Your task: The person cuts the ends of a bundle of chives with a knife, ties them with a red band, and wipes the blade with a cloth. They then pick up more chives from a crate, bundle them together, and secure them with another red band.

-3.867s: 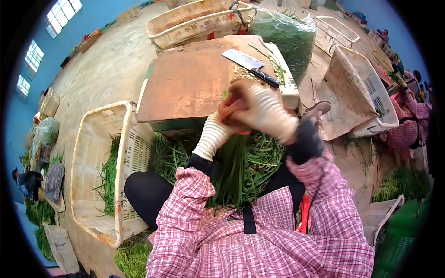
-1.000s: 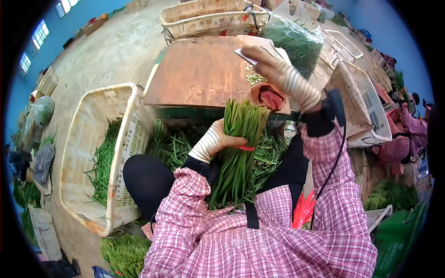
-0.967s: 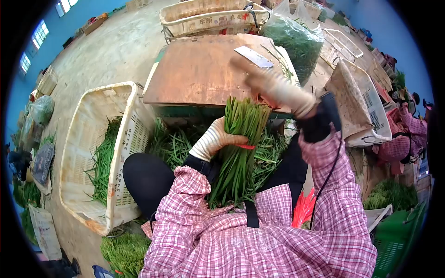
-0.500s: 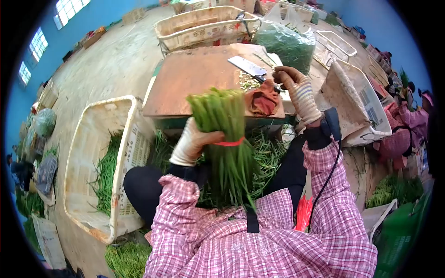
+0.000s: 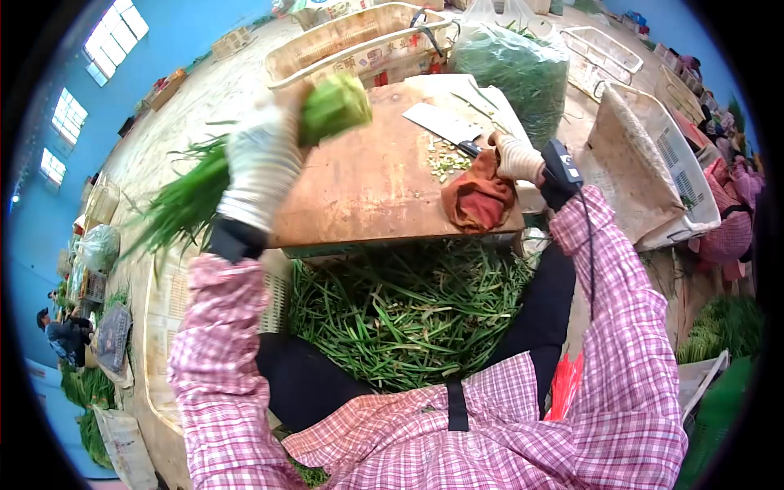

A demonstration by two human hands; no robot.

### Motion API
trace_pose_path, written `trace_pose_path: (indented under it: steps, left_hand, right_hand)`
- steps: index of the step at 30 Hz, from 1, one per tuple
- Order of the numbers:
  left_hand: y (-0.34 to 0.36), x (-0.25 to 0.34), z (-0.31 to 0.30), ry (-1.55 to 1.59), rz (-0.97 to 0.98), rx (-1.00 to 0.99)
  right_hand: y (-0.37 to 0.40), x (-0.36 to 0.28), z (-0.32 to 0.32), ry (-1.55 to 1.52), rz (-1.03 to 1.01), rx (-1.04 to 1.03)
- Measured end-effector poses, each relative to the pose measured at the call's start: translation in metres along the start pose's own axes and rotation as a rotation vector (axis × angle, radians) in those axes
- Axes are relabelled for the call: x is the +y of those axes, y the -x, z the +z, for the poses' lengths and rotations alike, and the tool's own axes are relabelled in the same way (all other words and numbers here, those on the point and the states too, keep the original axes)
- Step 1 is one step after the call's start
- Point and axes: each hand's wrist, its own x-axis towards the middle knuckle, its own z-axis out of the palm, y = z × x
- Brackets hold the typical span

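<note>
My left hand [image 5: 265, 159], in a white wrapped glove, is closed around a bunch of green chives [image 5: 333, 110]. Held at a slant over the left side of the wooden board [image 5: 343, 196], the bunch has its cut ends to the upper right and its leaves trailing down left. My right hand [image 5: 516, 157], banded at the palm, grips the upper part of a reddish-brown cloth [image 5: 482, 196] at the board's right edge. Beside it lies a cleaver [image 5: 441, 121], its dark handle partly covered, with small cut pieces [image 5: 447, 159] near the blade.
Loose green leaves [image 5: 408, 310] fill the space between my knees below the board. A white crate [image 5: 167, 327] stands at left, another [image 5: 359, 57] behind the board. A bag of greens [image 5: 514, 73] sits back right, near a tilted crate [image 5: 694, 184]. Other people sit far right and left.
My left hand has swung the chives from in front of my body up and left, tipping them sideways. My right hand has lowered onto the cloth and taken hold of it.
</note>
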Motion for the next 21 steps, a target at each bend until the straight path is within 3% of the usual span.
trace_pose_path:
  steps: [4, 7, 8, 9, 11, 13, 15, 17, 19, 20, 21]
  left_hand:
    - [0.041, 0.001, 0.122, -0.206, 0.091, -0.152]
    - [0.050, 0.019, 0.133, -0.127, 0.089, -0.265]
    - [0.048, 0.017, 0.116, 0.041, 0.060, -0.421]
    - [0.040, 0.010, 0.103, 0.152, 0.058, -0.560]
    - [0.026, 0.005, 0.081, 0.140, 0.081, -0.613]
    - [0.009, -0.002, 0.084, 0.238, 0.122, -0.623]
    - [0.004, -0.001, 0.111, 0.235, 0.195, -0.531]
    - [-0.008, 0.001, 0.134, 0.655, 0.077, -0.881]
    - [0.000, 0.029, 0.111, 0.263, 0.161, -0.826]
    - [0.012, 0.025, 0.119, 0.212, 0.191, -0.591]
    - [0.026, 0.021, 0.130, 0.161, 0.217, -0.354]
  right_hand:
    - [0.014, -0.022, -0.012, -0.068, 0.063, -0.023]
    - [0.017, -0.018, -0.013, 0.084, -0.043, 0.055]
    - [0.018, -0.017, -0.019, 0.098, -0.037, 0.037]
    - [0.018, 0.000, -0.018, 0.004, -0.114, 0.055]
    - [0.033, -0.007, -0.035, -0.151, -0.100, 0.059]
    - [0.059, -0.015, -0.046, -0.286, -0.100, 0.175]
    - [0.090, -0.030, -0.053, -0.589, 0.048, 0.088]
    - [0.120, -0.074, -0.052, -0.836, 0.064, 0.116]
    - [0.121, -0.090, -0.039, -0.710, 0.119, 0.152]
    - [0.114, -0.091, -0.031, -0.664, 0.149, 0.192]
    - [0.107, -0.082, -0.014, -0.615, -0.084, 0.377]
